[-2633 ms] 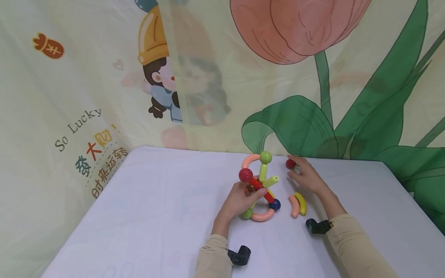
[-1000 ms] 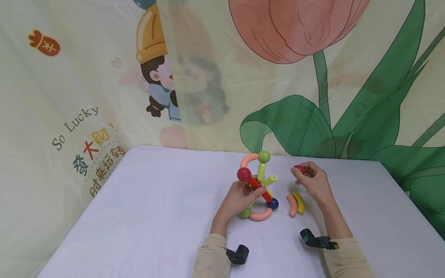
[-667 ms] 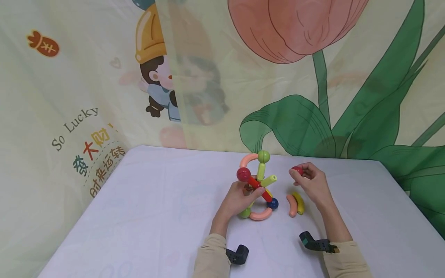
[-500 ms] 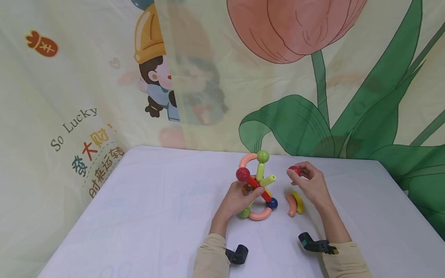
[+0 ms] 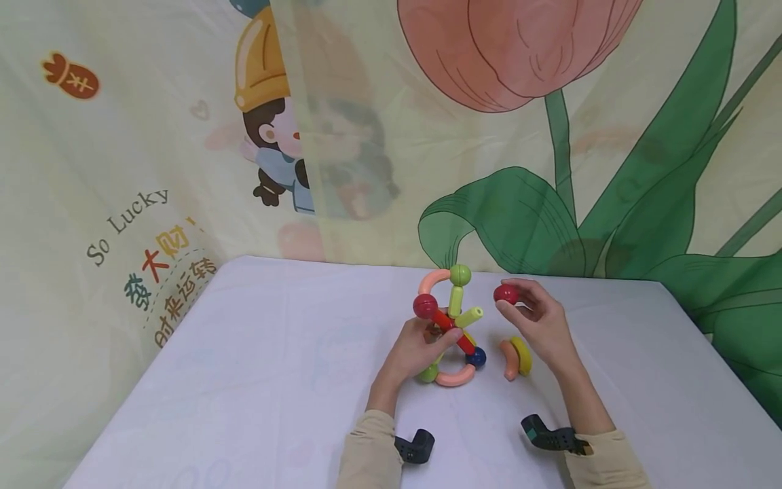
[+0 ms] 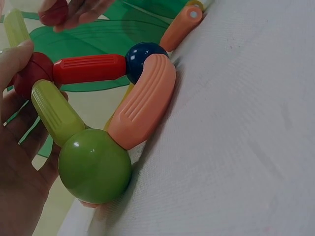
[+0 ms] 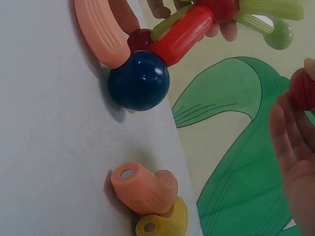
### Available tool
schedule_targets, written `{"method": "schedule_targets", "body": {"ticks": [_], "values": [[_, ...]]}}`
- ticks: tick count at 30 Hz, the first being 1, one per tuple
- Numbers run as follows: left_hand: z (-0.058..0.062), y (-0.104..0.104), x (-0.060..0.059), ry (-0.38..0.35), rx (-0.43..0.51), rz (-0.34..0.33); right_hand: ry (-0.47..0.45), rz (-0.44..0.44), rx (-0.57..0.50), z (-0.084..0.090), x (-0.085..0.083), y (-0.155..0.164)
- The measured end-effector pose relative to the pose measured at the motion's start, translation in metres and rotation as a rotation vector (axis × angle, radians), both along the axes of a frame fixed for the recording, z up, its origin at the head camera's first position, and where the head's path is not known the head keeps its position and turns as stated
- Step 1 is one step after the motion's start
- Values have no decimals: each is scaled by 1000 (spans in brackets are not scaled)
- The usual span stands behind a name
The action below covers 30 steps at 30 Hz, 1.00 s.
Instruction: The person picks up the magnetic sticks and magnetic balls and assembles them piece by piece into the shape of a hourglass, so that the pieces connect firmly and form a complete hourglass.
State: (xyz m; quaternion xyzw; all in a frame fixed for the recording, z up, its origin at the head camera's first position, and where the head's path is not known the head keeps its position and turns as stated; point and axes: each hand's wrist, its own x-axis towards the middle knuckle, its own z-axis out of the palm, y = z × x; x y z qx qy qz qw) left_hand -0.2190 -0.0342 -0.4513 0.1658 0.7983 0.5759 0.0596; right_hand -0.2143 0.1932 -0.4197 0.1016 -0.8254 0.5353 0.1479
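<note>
Head view: a toy structure of magnetic rods and balls (image 5: 449, 326) is stood on a white table (image 5: 275, 380), and all places below are given relative to it. The structure is gripped at its middle by the left hand (image 5: 415, 350), fingers curled round the red rod (image 5: 452, 331). A dark red ball (image 5: 425, 306) is seen at the rod's upper end, a dark blue ball (image 5: 476, 356) at its lower end. A green ball (image 5: 460, 275) is carried at the top, joined to the dark red ball by a pink curved piece (image 5: 430, 280). A yellow-green rod (image 5: 468, 317) is pointed out to the right.

A loose red ball (image 5: 506, 293) is pinched between thumb and fingertips of the right hand (image 5: 537, 322), just to the right of the structure and level with its upper half, not touching it. A pink curved rod (image 5: 508, 360) and a yellow curved rod (image 5: 523, 355) are laid side by side on the table, touching each other, near the structure's right foot.

Left wrist view: a large green ball (image 6: 94, 166) and a pink arc (image 6: 145, 101) are rested on the table as the base; the arc is met by the blue ball at its far end.

Right wrist view: the held red ball is glimpsed only at the frame's right edge. A printed curtain with a tulip (image 5: 519, 54) is hung behind the table.
</note>
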Motion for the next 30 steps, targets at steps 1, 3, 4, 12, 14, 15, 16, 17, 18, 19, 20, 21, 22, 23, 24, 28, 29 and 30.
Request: {"method": "schedule_targets", "body": {"ticks": [1, 3, 4, 12, 14, 15, 16, 17, 18, 19, 20, 21, 22, 23, 24, 28, 29, 30], "values": [[0, 0, 0, 4, 1, -1, 11, 18, -9, 0, 0, 0], [-1, 0, 0, 5, 2, -3, 31, 55, -29, 1, 1, -1], [-1, -1, 0, 6, 4, -4, 42, 72, -36, 2, 2, -1], [-1, -1, 0, 17, 8, -11, 103, 155, -45, 8, 7, -6], [-1, -1, -1, 18, 2, -11, 107, 160, -41, 9, 8, -6], [-1, -2, -1, 20, 1, -12, 108, 163, -41, 10, 8, -6], [-2, -2, -1, 20, 0, -13, 111, 166, -42, 10, 9, -6], [-2, -2, -1, 21, 0, -14, 112, 169, -43, 10, 9, -7], [-2, -2, -1, 22, 3, -15, 114, 174, -44, 11, 10, -7], [-2, -2, -1, 22, 6, -16, 116, 180, -45, 11, 10, -7], [-2, -2, -1, 21, 10, -17, 118, 187, -46, 12, 11, -8], [-2, -2, 0, 20, 13, -18, 121, 193, -47, 12, 11, -8], [-3, -2, 0, 20, 16, -20, 125, 200, -48, 13, 12, -9], [-3, -2, 0, 19, 19, -22, 129, 205, -49, 13, 12, -10], [-3, -2, 0, 20, 22, -23, 135, 209, -49, 14, 13, -10], [-2, -1, 0, 30, 29, -30, 159, 211, -49, 16, 14, -13], [-2, -1, 0, 35, 29, -33, 165, 211, -46, 17, 15, -14], [-2, -1, 0, 38, 27, -34, 167, 213, -43, 17, 15, -14]]}}
